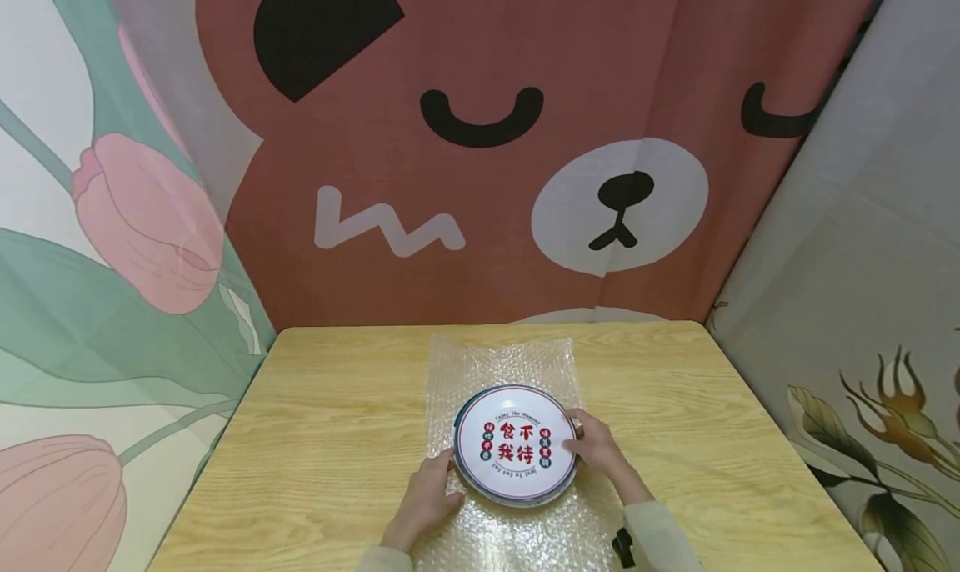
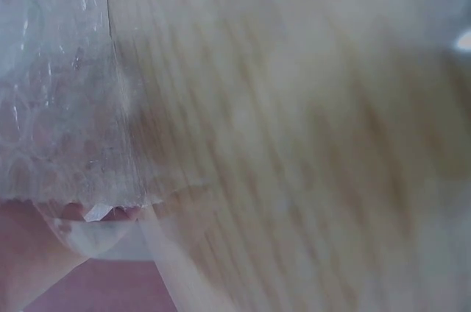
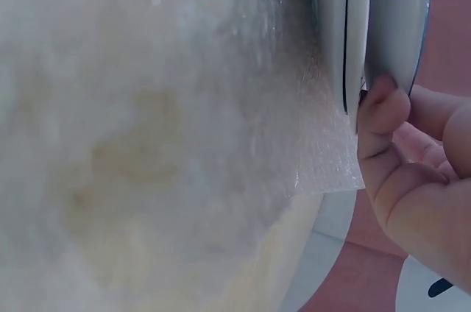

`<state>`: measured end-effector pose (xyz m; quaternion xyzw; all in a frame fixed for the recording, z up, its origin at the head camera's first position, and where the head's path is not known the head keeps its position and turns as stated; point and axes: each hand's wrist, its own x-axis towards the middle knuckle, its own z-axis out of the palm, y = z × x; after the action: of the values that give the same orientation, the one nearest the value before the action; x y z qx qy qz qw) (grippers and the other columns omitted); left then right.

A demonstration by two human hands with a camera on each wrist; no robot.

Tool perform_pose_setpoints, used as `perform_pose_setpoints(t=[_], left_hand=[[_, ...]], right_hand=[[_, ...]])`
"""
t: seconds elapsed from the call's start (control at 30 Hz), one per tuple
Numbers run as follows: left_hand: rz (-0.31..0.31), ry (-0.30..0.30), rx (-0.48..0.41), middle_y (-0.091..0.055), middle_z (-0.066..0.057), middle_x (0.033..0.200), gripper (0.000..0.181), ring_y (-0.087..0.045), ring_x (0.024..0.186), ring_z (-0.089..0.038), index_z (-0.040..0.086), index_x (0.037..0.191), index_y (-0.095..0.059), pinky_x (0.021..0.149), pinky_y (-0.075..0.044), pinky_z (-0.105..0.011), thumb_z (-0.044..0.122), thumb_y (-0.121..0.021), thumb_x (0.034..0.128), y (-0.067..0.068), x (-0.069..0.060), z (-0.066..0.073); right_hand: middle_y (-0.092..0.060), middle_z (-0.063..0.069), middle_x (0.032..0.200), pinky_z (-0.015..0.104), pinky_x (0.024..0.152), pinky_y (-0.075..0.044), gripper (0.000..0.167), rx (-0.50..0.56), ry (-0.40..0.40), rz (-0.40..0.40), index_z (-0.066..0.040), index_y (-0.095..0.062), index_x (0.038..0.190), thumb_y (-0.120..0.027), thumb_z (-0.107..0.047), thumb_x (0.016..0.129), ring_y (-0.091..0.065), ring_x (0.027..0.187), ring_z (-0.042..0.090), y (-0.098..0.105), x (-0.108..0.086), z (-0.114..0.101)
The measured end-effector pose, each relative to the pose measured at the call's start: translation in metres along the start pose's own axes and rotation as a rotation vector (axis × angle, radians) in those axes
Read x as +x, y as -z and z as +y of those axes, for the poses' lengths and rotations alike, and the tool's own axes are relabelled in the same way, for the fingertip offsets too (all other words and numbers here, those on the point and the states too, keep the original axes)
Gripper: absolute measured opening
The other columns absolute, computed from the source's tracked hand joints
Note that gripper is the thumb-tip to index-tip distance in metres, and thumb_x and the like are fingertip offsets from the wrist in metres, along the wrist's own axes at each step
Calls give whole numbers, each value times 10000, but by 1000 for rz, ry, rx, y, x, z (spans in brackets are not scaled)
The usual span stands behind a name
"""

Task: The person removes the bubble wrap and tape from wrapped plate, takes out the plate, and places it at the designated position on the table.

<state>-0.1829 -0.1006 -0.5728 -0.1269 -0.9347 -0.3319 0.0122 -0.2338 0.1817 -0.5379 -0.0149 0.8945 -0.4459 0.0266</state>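
Note:
A stack of round white plates lies on a sheet of bubble wrap (image 1: 498, 359). The top plate (image 1: 517, 484) carries red characters in its middle and a dark rim line. My right hand (image 1: 597, 447) pinches this plate at its right edge; in the right wrist view, the thumb and fingers (image 3: 386, 110) meet at the rim of the outermost plate (image 3: 397, 25), with other plates (image 3: 335, 32) close beside it. At the stack's left edge, my left hand (image 1: 427, 497) touches the side, thumb spread apart from the fingers. The left wrist view shows little of that hand.
Underneath is a light wood-grain table (image 1: 322, 422). A brown curtain with a cartoon face (image 1: 487, 280) hangs behind its far edge. Flower-printed cloths hang at the left (image 1: 150, 222) and right (image 1: 862, 305). A black wrist device (image 1: 622, 547) sits by the right sleeve.

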Motion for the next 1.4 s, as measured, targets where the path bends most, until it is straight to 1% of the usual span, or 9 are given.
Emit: perform_pose_setpoints(t=[0.23,0.43,0.53,0.73,0.9,1.07,1.17,1.27,1.4], left_hand=[[-1,0,2,-606,-116,997,625,-538,930,-327,-13,1204,-470,807,-430,-484,142,-712,649,0,0,0],[-4,5,0,-606,-117,1006,632,-536,942,-332,-18,1210,-467,817,-425,-487,151,-704,649,-1,0,0],[1,3,1,-608,-113,1004,633,-537,941,-331,-10,1209,-471,814,-429,-481,152,-705,643,-2,1,-1],[12,-8,2,-611,-111,1003,644,-536,939,-340,-14,1206,-471,807,-430,-489,153,-716,634,-3,0,-3],[32,-15,-3,-612,-115,997,632,-535,929,-352,-29,1192,-472,798,-429,-503,141,-713,633,-1,-1,-1],[61,-42,16,-608,-113,971,613,-540,896,-350,-50,1162,-471,770,-441,-497,138,-709,629,-1,-1,-1],[41,-29,11,-606,-121,990,614,-534,924,-359,-49,1176,-468,793,-433,-501,139,-708,643,-2,0,-2],[9,1,-10,-602,-130,1024,627,-520,969,-372,-39,1202,-460,832,-412,-514,138,-712,656,-1,0,-2],[1,25,-23,-596,-123,1038,632,-514,987,-371,-17,1210,-463,846,-405,-517,150,-718,657,-1,-1,-1]], right_hand=[[-519,87,699,308,453,-482,393,78,-15,19,78,-522,1131,-587,94,744,-507,546,158,-2,1,4],[-564,115,774,290,471,-486,291,79,-19,32,96,-588,1053,-569,84,763,-516,617,155,-2,3,6],[-580,122,810,293,491,-492,280,91,-30,32,106,-588,1048,-554,91,770,-524,629,156,-3,4,6],[-563,124,798,304,470,-493,285,174,-46,63,130,-572,1045,-508,128,768,-521,577,154,-3,1,3],[-566,146,795,305,442,-488,295,206,-61,87,136,-564,1051,-494,139,765,-517,540,153,-4,0,1],[-575,194,828,298,435,-489,304,238,-63,109,142,-552,1067,-483,143,771,-531,542,161,-4,1,1],[-570,199,847,286,440,-489,310,257,-75,118,136,-552,1076,-473,145,777,-532,555,157,-4,2,2],[-567,202,870,277,458,-491,314,275,-92,119,137,-542,1091,-462,148,788,-534,582,149,-3,2,3],[-561,202,896,277,492,-498,315,316,-116,127,140,-527,1114,-450,141,808,-537,618,146,0,2,1]])
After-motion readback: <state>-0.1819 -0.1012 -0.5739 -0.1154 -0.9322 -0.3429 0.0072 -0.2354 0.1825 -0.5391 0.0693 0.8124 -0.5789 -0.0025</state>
